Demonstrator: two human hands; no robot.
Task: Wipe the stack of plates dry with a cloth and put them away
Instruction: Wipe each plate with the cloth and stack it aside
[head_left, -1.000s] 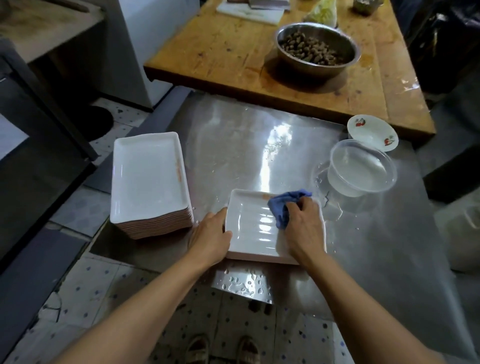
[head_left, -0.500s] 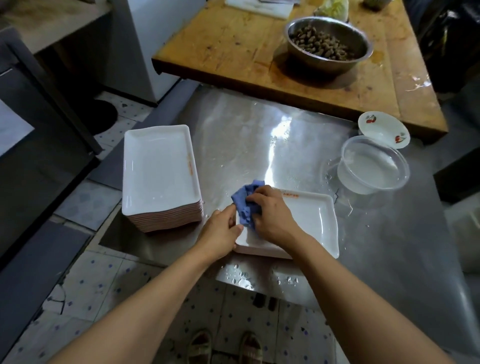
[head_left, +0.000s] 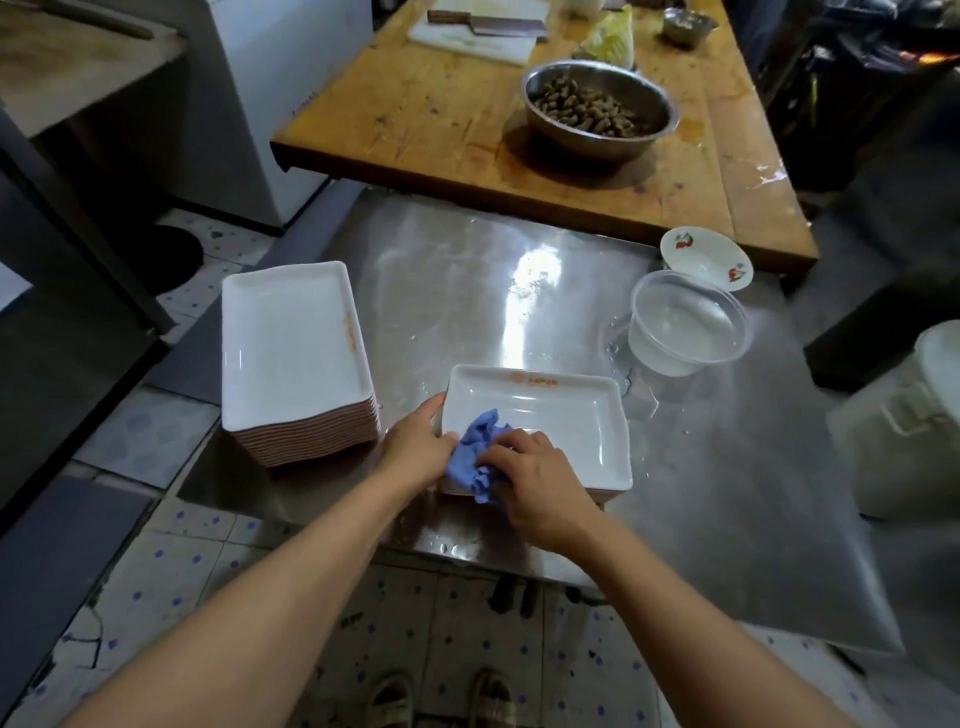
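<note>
Wiping one white rectangular plate (head_left: 550, 431) near the front edge of the steel table (head_left: 727, 493), the right hand (head_left: 540, 480) bunches a blue cloth (head_left: 475, 454) under curled fingers at the plate's near-left corner, while the left hand (head_left: 418, 441) grips the plate's left rim to steady it. The plate looks glazed, stiff and breakable, and probably slick while wet, so the raised rim is likely the safest hold; the cloth is soft and crumples easily. One stack of plates (head_left: 293, 364) stands at the table's left edge, holding perhaps a dozen or more, too tightly layered to count exactly. At the table's far right sit one clear plastic tub (head_left: 688, 325) and one small patterned bowl (head_left: 706, 257).
</note>
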